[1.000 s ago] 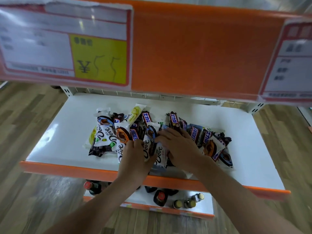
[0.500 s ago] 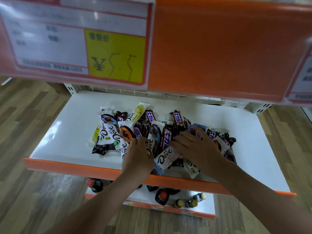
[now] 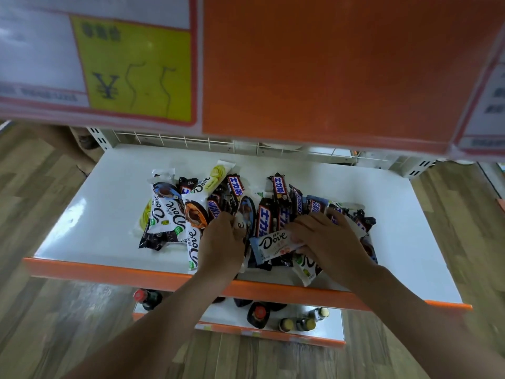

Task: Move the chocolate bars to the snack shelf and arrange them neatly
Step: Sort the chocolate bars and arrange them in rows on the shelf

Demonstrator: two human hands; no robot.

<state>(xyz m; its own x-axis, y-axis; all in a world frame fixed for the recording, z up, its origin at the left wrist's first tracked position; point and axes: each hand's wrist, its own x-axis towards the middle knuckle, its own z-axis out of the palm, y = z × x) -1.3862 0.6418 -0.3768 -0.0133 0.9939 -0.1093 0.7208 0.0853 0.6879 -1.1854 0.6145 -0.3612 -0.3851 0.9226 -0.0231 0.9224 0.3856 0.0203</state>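
The left hand (image 3: 222,243) lies palm down on the near middle of the pile of chocolate bars (image 3: 257,214), its fingers bent onto the wrappers; whether they pinch one cannot be told, since the fingertips are hidden behind the knuckles. The right hand (image 3: 328,239) rests on the right half of the pile, fingers pointing left, and its fingertips pinch the right end of a pale blue and white bar (image 3: 274,243) that lies crosswise on top of the others at the near side of the pile.

The pile sits loose and jumbled in the middle of the white shelf (image 3: 90,214), the bars overlapping at many angles: white ones mostly on the left of the pile, dark brown ones with blue and red lettering toward the back and right. A yellow and white bar (image 3: 216,177) sticks out at the back of the pile.

An orange strip (image 3: 114,272) runs along the shelf's near edge. Below the shelf, a lower shelf (image 3: 334,328) holds several bottles (image 3: 258,314). Above the shelf hangs an orange panel (image 3: 328,69), with a yellow price tag (image 3: 134,69) on its left part. Wooden floor (image 3: 41,324) shows on both sides of the shelf.
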